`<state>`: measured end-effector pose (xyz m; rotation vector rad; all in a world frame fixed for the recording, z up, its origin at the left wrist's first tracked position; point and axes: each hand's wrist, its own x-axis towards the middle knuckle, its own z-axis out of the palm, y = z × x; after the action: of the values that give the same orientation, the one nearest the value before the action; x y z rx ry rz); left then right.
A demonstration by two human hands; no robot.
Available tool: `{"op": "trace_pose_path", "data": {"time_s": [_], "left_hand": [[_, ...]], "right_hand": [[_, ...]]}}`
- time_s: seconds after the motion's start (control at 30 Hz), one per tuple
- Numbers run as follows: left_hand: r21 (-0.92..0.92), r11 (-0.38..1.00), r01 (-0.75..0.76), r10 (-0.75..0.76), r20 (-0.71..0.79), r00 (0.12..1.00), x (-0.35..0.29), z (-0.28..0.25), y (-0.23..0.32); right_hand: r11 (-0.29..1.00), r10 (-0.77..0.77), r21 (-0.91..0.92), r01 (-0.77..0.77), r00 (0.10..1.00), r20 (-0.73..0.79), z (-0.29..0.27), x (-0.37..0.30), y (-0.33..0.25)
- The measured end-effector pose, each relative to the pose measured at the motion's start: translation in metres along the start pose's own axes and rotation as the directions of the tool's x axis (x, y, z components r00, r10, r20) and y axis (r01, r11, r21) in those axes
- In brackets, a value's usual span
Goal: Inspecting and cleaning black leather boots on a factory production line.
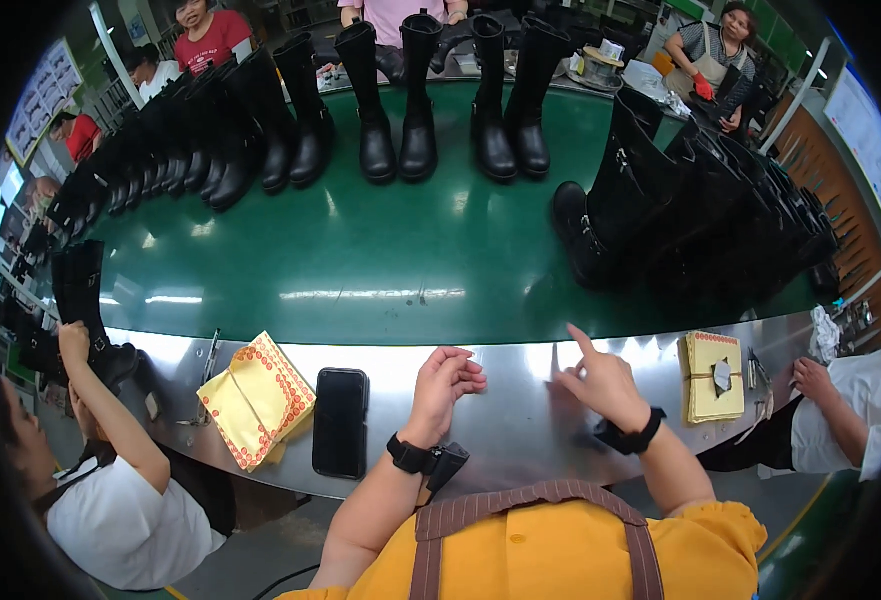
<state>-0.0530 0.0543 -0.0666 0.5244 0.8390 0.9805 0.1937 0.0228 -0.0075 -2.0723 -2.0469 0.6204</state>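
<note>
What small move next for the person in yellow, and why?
Perhaps extend the right hand toward the nearest buckled black boot: it stands on the green surface ahead, and neither this nor the left hand seems to hold anything.

Table (360, 250) with boots (418, 110), papers (258, 395), phone (340, 420)

Left hand (446, 388) with loosely curled fingers, right hand (605, 385) apart, 1 finger straight out
</note>
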Motion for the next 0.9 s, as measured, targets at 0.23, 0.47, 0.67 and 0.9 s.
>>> {"op": "trace_pose_path", "data": {"time_s": [0.23,0.47,0.67,0.9], "left_hand": [[0.146,0.959,-0.243,0.209,0.217,0.953,-0.018,0.090,0.064],[0.447,0.886,-0.119,0.250,-0.246,0.936,0.152,0.050,0.174],[0.432,0.901,0.025,0.227,-0.522,0.822,0.297,-0.054,0.205],[0.886,0.432,0.168,0.748,-0.456,0.483,0.414,-0.097,0.219]], "right_hand": [[0.967,0.164,0.231,-0.110,0.960,-0.229,0.033,-0.108,0.074],[0.988,-0.143,0.009,0.154,0.934,-0.327,0.054,-0.118,0.105],[0.985,-0.094,0.105,0.138,0.933,-0.347,0.049,-0.113,0.105],[0.986,0.055,0.164,-0.008,0.957,-0.285,0.047,-0.106,0.103]]}}
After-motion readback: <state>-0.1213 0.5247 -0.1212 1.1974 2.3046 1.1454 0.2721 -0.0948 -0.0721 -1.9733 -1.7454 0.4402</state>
